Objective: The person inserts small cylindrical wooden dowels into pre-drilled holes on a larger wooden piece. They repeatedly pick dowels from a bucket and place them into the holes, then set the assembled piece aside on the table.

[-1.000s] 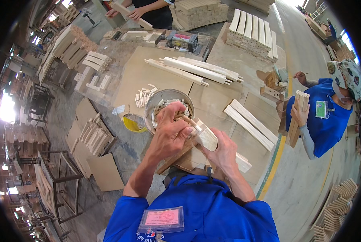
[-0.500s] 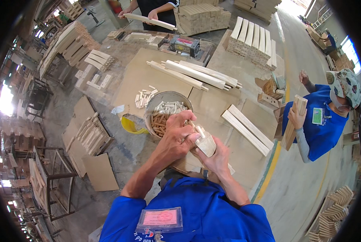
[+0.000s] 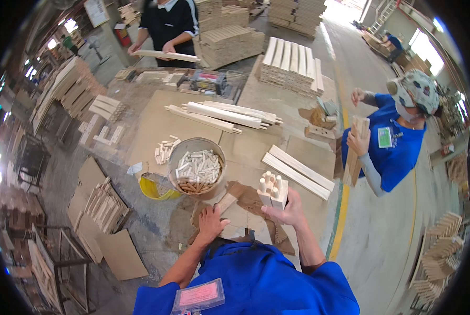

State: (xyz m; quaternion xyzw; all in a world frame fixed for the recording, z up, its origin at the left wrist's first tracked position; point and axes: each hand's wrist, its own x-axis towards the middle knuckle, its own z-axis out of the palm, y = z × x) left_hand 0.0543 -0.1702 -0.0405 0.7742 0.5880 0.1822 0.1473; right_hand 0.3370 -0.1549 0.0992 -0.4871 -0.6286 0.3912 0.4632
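Observation:
In my right hand [image 3: 288, 211] is a small bundle of pale wooden bars [image 3: 272, 198], held upright with the fingers closed round it. Several short dowels [image 3: 270, 182] stick out of the bars' top ends. My left hand [image 3: 210, 224] is empty at the near table edge, its fingers forward and its thumb apart. Its fingertips are by the end of a wooden strip [image 3: 227, 202]; whether they touch it I cannot tell. Just beyond stands a round bucket [image 3: 221, 167] of pale and brown dowels [image 3: 198, 167], with a loose dowel pile [image 3: 166, 149] beside it.
Turned spindles [image 3: 227, 114] and two straight bars [image 3: 298, 172] lie on the cardboard-covered table. A yellow pail [image 3: 153, 188] is left of the bucket. A co-worker [image 3: 400, 136] at the right holds wooden pieces; another person [image 3: 166, 31] across the table holds a long piece.
My left hand has left the dowels on the bundle and come down to the near table edge. The right hand has turned the bundle upright and holds it farther right. The view has shifted.

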